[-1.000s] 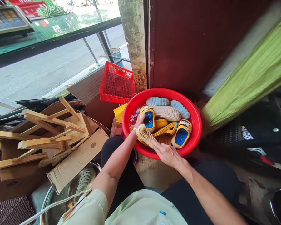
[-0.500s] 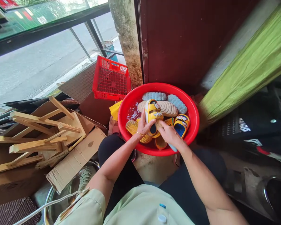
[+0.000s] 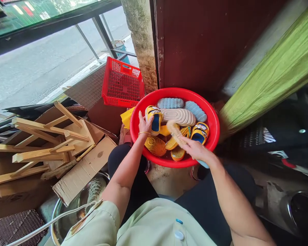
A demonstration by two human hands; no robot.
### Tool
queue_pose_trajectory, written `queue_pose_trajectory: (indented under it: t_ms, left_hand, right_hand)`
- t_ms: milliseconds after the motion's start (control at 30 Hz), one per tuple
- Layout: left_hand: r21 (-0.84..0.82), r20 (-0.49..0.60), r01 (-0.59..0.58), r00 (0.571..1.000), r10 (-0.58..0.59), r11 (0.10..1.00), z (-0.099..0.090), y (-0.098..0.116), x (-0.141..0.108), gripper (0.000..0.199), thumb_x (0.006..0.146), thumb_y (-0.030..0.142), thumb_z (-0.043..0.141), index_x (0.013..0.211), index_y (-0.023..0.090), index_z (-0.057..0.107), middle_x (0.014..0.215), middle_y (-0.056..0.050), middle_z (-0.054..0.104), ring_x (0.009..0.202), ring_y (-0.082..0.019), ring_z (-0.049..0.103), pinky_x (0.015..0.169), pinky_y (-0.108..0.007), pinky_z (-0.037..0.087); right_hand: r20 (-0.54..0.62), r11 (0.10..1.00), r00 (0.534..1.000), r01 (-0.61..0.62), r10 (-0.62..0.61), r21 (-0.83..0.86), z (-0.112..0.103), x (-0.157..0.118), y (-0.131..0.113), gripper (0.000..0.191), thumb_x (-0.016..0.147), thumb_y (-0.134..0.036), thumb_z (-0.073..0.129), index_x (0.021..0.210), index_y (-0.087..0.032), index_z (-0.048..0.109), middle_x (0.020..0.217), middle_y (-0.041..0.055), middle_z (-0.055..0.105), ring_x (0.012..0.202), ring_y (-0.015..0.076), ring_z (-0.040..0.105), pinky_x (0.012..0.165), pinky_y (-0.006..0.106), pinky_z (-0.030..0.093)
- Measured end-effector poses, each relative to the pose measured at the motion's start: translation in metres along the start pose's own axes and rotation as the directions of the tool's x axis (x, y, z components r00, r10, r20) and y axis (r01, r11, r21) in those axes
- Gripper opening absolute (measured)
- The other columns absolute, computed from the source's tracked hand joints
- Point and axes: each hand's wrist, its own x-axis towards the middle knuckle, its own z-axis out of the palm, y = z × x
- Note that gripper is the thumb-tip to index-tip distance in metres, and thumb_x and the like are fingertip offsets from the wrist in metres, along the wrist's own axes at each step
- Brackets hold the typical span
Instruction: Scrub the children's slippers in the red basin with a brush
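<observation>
One yellow shoe [image 3: 156, 119] is gripped by the left hand [image 3: 145, 125], near the left rim of a red tub [image 3: 214, 135]. The right hand [image 3: 195, 149] is closed around a bristle brush [image 3: 176, 134], with a gap between bristles and shoe. Other footwear [image 3: 179, 117] crowds the tub. Floor [image 3: 166, 181] shows before its near rim; a red crate [image 3: 123, 101] stands beyond the far-left edge.

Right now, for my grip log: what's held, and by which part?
Left hand holds a yellow shoe by one side; right hand, a brush by its handle.
</observation>
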Motion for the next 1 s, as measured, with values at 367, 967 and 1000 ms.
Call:
queue_pose_trajectory:
  t_ms: [367, 967, 1000]
  left_hand:
    - [0.385, 0.781, -0.700, 0.594, 0.192, 0.601, -0.045, 0.036, -0.055, 0.045, 0.088, 0.019, 0.054, 0.130, 0.024, 0.066, 0.134, -0.009, 0.067, 0.125, -0.025, 0.061, 0.112, -0.042, 0.043]
    - [0.416, 0.907, -0.844, 0.409, -0.097, 0.338, 0.010, -0.007, -0.062, 0.060, 0.069, 0.017, 0.068, 0.128, 0.026, 0.069, 0.128, -0.019, 0.067, 0.126, -0.042, 0.054, 0.109, -0.059, 0.032]
    - [0.386, 0.921, -0.860, 0.377, -0.094, 0.333, 0.007, -0.005, -0.059, 0.063, 0.065, 0.016, 0.071, 0.128, 0.024, 0.068, 0.128, -0.019, 0.067, 0.124, -0.041, 0.055, 0.109, -0.057, 0.032]
  right_hand:
    - [0.032, 0.939, 0.982, -0.167, 0.185, -0.302, 0.013, 0.027, 0.009, 0.058, 0.103, -0.025, 0.030, 0.160, -0.016, 0.036, 0.126, 0.0214, 0.070, 0.118, 0.0324, 0.069, 0.099, 0.042, 0.049]
    - [-0.083, 0.942, 0.989, -0.141, 0.122, -0.303, 0.020, 0.021, 0.023, 0.060, 0.100, -0.024, 0.033, 0.159, -0.011, 0.037, 0.108, 0.0246, 0.075, 0.102, 0.0343, 0.075, 0.090, 0.045, 0.052]
    - [-0.076, 0.940, 0.989, -0.142, 0.125, -0.310, 0.019, 0.022, 0.023, 0.060, 0.100, -0.023, 0.033, 0.159, -0.010, 0.037, 0.108, 0.0250, 0.075, 0.102, 0.0347, 0.075, 0.090, 0.046, 0.052]
